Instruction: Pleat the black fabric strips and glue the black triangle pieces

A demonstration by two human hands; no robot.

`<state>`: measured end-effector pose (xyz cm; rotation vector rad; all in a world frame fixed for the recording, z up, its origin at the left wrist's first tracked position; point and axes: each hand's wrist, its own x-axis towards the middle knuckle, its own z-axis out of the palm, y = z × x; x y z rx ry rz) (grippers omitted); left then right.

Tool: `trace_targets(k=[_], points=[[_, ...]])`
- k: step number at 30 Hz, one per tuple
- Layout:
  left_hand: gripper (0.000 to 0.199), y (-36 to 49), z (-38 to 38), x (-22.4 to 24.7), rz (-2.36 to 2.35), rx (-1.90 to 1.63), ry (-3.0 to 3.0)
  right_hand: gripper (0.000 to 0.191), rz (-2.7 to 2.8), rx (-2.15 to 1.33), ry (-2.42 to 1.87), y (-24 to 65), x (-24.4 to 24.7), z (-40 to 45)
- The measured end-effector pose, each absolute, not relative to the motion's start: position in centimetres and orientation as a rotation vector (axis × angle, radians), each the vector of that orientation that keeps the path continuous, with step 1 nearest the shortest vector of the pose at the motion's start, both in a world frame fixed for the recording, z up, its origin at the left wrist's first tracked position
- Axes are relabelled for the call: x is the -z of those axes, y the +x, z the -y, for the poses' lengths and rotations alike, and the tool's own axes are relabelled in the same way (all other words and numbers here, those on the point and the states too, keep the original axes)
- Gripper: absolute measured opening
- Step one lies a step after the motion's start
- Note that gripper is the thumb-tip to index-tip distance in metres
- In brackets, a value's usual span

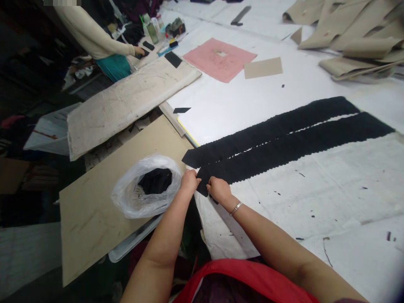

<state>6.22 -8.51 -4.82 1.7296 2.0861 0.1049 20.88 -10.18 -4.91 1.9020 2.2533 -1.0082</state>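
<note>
Two long rows of overlapping black fabric pieces [271, 160] run side by side from the table's near left corner toward the right. At the left end of the nearer row, my left hand [190, 182] is closed in a pinch on the black fabric's edge. My right hand [219, 190], with a metal bracelet at the wrist, has its fingers curled on the same end, a short gap to the right of the left hand. The farther row [195, 157] ends in a point just beyond my left hand, untouched.
A clear plastic bag [121, 191] holding black pieces stands on a tan board [91, 219] at the left. Beyond lie a padded board [126, 101], pink cloth [217, 61] and beige card [263, 68]. Beige fabric [344, 29] is heaped back right. Another person's hand [139, 51] is at the back left.
</note>
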Motion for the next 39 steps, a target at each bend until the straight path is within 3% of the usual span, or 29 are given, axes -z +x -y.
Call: trace_targets(k=[28,39], points=[[0.01,6.5,9.1,3.8,-2.11,0.068,1.665,0.021,-2.341,0.726,1.804,19.7,4.1,10.3],[0.017,6.5,9.2,4.0,-2.092,0.14,1.751,0.021,-2.315,0.717,1.793,19.7,4.0,10.0]])
